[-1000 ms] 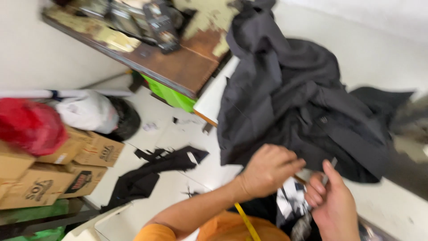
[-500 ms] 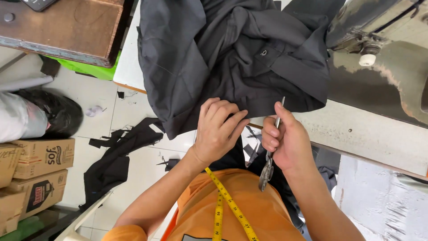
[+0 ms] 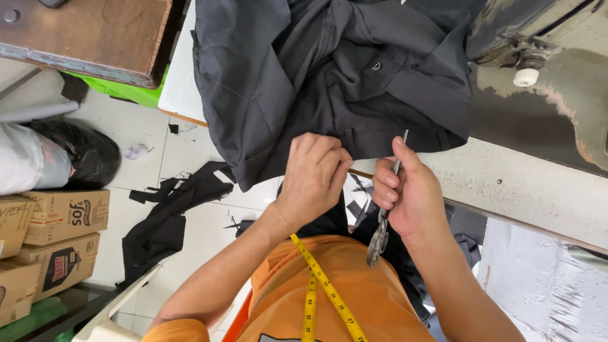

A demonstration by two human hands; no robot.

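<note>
Dark grey garment lies heaped on the white table, its lower hem hanging over the near edge. Left hand curled, fingers pinching the hem at its lowest fold. Right hand just beside it, closed around small metal scissors; blade tip points up and touches the cloth edge. Yellow tape measure drapes over the orange shirt below both hands. Sewing machine stands to the right of the garment.

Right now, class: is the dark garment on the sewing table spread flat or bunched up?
Bunched up. The dark garment lies in heavy folds and creases, its lower edge hanging over the table edge, where the left hand grips it.
</note>
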